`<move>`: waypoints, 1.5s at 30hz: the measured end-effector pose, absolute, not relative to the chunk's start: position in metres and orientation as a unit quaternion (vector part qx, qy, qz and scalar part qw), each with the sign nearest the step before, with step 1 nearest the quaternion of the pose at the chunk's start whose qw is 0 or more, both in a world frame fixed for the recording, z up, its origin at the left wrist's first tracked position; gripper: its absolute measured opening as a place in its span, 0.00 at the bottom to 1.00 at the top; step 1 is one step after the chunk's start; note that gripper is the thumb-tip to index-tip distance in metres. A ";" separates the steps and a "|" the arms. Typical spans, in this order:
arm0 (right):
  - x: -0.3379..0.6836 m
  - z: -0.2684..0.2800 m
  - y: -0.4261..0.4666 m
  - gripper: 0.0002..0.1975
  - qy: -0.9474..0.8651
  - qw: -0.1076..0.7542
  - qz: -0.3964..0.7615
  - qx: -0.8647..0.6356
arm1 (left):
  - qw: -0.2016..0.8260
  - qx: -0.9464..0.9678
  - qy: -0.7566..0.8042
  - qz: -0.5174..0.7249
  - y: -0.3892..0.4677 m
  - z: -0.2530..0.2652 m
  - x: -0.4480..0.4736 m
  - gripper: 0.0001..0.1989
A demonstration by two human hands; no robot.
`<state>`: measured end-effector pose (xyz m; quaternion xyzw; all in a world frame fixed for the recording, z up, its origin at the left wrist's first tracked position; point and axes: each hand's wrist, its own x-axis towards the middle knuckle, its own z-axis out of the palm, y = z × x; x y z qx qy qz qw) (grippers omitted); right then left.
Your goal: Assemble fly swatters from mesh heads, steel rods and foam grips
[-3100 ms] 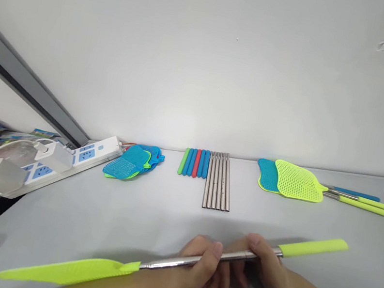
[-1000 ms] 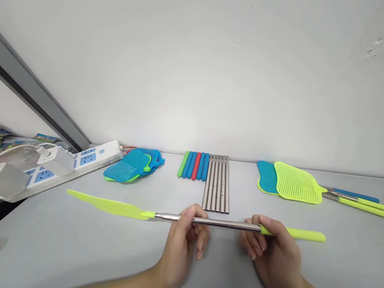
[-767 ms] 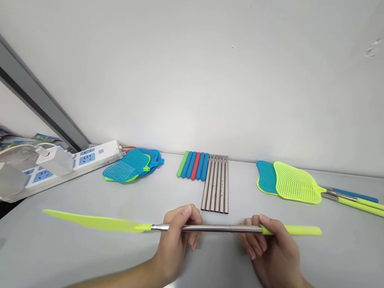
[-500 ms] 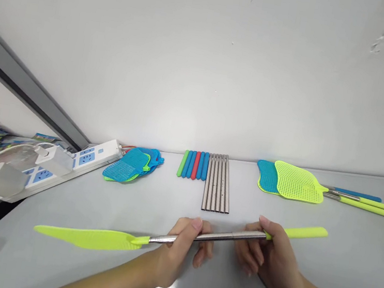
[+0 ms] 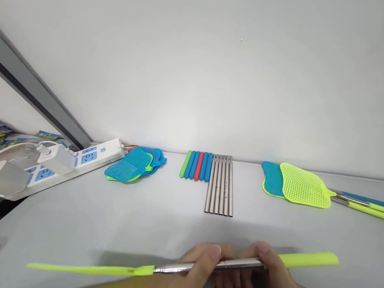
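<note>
I count one yellow-green fly swatter (image 5: 175, 267) in front and three finished swatters (image 5: 305, 185) at right — four together. Metal tubes (image 5: 221, 193) are six; handle sleeves (image 5: 199, 166) also six — four blue, one green, one red. Loose swatter heads (image 5: 127, 165) overlap: at least three.

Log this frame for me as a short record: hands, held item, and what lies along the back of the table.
Left hand: gripping the metal shaft of the held swatter
Right hand: gripping it near the yellow-green handle
Held swatter: yellow-green head seen nearly edge-on, pointing left
Back left: power strip, beside overlapping loose swatter heads
Back center: six colored grips (four blue, one green, one red), then metal tubes
Back right: overlapping swatters with handles, blue and yellow-green
</note>
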<state>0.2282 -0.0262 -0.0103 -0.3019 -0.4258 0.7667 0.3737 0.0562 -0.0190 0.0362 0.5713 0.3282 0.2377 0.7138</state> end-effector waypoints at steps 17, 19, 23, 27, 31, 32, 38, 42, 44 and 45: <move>0.222 0.004 -0.016 0.32 -0.498 0.336 0.720 -0.346 | 0.740 0.428 0.362 0.371 -0.012 0.017 0.067 0.23; 0.221 0.005 -0.014 0.32 -0.483 0.352 0.722 -0.348 | 0.740 0.415 0.365 0.383 -0.013 0.016 0.066 0.23; 0.218 0.007 -0.010 0.27 -0.419 0.404 0.735 -0.348 | 0.733 0.411 0.360 0.405 -0.013 0.016 0.065 0.23; 0.218 0.010 -0.006 0.23 -0.324 0.495 0.723 -0.357 | 0.721 0.397 0.359 0.440 -0.012 0.016 0.064 0.21; 0.219 0.013 -0.001 0.23 -0.222 0.562 0.715 -0.351 | 0.715 0.370 0.352 0.477 -0.011 0.014 0.065 0.19; 0.220 0.014 0.000 0.23 -0.209 0.564 0.718 -0.350 | 0.715 0.367 0.355 0.478 -0.011 0.014 0.066 0.19; 0.219 0.016 0.000 0.24 -0.209 0.556 0.728 -0.342 | 0.663 0.404 0.411 0.478 -0.012 0.015 0.069 0.19; 0.220 0.016 -0.002 0.24 -0.220 0.551 0.734 -0.330 | 0.603 0.427 0.450 0.501 -0.011 0.020 0.068 0.20; 0.221 0.016 -0.002 0.24 -0.214 0.563 0.732 -0.319 | 0.583 0.421 0.467 0.515 -0.009 0.022 0.068 0.21; 0.222 0.016 -0.002 0.23 -0.206 0.572 0.729 -0.312 | 0.575 0.417 0.474 0.520 -0.009 0.022 0.068 0.22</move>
